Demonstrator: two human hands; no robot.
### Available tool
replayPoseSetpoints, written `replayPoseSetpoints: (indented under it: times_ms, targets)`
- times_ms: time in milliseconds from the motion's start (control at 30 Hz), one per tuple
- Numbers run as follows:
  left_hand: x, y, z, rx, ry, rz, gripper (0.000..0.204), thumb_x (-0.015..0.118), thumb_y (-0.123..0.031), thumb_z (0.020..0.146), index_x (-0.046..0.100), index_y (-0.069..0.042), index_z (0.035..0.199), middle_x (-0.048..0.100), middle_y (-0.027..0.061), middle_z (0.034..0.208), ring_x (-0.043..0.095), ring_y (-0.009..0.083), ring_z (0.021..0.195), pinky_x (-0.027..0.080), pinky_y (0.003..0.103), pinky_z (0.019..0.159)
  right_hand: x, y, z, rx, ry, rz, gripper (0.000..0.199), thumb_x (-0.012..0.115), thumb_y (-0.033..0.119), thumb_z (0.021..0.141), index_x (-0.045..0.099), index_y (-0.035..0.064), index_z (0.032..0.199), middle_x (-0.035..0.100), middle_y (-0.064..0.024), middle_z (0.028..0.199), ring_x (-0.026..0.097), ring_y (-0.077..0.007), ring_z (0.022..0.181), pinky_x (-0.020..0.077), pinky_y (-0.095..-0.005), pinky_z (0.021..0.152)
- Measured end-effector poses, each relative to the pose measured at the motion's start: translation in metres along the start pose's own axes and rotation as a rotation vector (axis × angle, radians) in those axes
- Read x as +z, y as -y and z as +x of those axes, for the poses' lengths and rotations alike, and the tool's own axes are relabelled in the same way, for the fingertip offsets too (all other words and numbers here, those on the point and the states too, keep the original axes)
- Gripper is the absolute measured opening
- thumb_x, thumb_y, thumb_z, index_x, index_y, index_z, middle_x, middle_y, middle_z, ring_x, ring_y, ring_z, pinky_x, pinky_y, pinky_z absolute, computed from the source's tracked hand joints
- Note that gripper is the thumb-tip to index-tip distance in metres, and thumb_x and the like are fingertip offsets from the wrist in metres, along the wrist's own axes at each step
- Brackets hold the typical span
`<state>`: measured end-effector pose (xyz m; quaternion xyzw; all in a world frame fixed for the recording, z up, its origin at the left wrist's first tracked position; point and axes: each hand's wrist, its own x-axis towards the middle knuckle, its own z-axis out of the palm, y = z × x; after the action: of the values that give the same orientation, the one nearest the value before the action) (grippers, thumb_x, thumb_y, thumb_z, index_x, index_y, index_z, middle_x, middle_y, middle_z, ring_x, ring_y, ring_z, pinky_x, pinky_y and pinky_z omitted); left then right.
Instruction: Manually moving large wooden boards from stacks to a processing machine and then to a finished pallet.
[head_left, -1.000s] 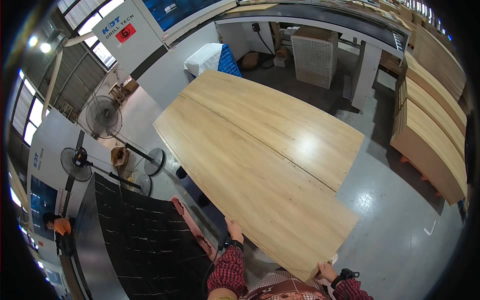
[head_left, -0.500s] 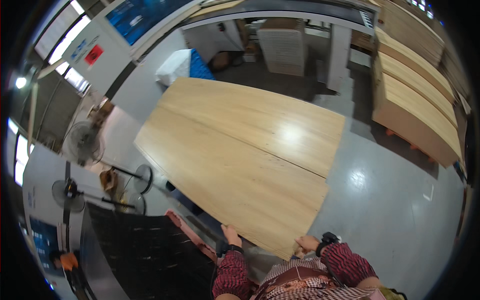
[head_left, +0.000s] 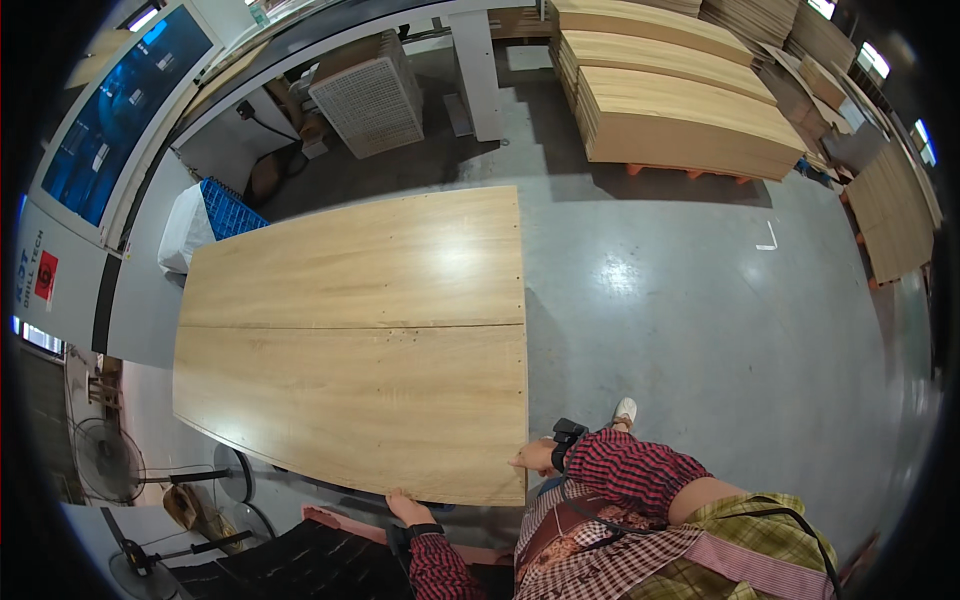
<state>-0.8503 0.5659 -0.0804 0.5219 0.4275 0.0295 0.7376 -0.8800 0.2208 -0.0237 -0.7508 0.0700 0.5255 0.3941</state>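
Observation:
Two large light wood-grain panels lie side by side, a narrow seam between them. The near panel has small holes along its right edge and by the seam; the far panel has holes too. Their right edges are almost in line. My left hand is closed over the near panel's front edge, its thumb side up and some fingers hidden below. Close to the same panel's front right corner, my right hand grips the right edge. What bears the panels is mostly hidden under them.
Stacked panels stand on an orange pallet at the far right. A large machine fills the left, with a blue crate beside it. Standing fans are at the lower left, a black-topped surface at the near left.
My view has turned to the right, so the panels appear squarer and farther left. The near panel's right edge lines up more closely with the far one's. Both hands stay on the near panel.

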Motion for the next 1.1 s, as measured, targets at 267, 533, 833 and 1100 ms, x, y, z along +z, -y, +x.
replayPoseSetpoints:
  times_ms: [267, 533, 833, 1100]
  targets:
    - [0.000, -0.004, -0.002, -0.034, -0.086, 0.095, 0.019, 0.042, -0.006, 0.081, 0.045, -0.005, 0.100, 0.048, 0.0049, 0.090, 0.045, 0.0161, 0.075, 0.039, 0.030, 0.067, 0.007, -0.010, 0.012, -0.024, 0.017, -0.026, 0.061, 0.036, 0.056, 0.086, 0.059, 0.0014, 0.101, 0.061, -0.0111, 0.063, 0.061, -0.0202, 0.054, 0.0493, -0.0301, 0.049]
    - [0.020, -0.014, -0.022, -0.068, -0.155, 0.063, 0.012, 0.044, -0.017, 0.083, 0.044, -0.007, 0.090, 0.043, 0.0021, 0.077, 0.041, 0.0138, 0.064, 0.033, 0.028, 0.058, 0.015, -0.023, 0.011, -0.173, -0.153, 0.002, 0.066, 0.040, 0.063, 0.081, 0.063, 0.0012, 0.076, 0.061, -0.0098, 0.063, 0.061, -0.0185, 0.055, 0.0470, -0.0312, 0.054]
    - [0.022, -0.016, -0.018, -0.025, -0.225, 0.131, 0.011, 0.045, -0.019, 0.080, 0.046, -0.008, 0.084, 0.048, 0.0027, 0.074, 0.047, 0.0171, 0.065, 0.039, 0.031, 0.058, 0.017, -0.039, 0.036, -0.340, -0.160, -0.010, 0.064, 0.040, 0.059, 0.082, 0.064, -0.0002, 0.078, 0.061, -0.0156, 0.064, 0.062, -0.0286, 0.064, 0.0464, -0.0381, 0.062]
    - [0.031, 0.025, 0.026, 0.258, -0.072, 0.674, 0.013, 0.049, -0.016, 0.077, 0.054, -0.004, 0.078, 0.056, 0.0110, 0.078, 0.055, 0.0257, 0.067, 0.043, 0.035, 0.057, -0.083, -0.076, 0.004, -0.321, 0.034, -0.126, 0.068, 0.038, 0.064, 0.080, 0.063, 0.0005, 0.082, 0.061, -0.0178, 0.069, 0.059, -0.0300, 0.066, 0.0453, -0.0404, 0.065]
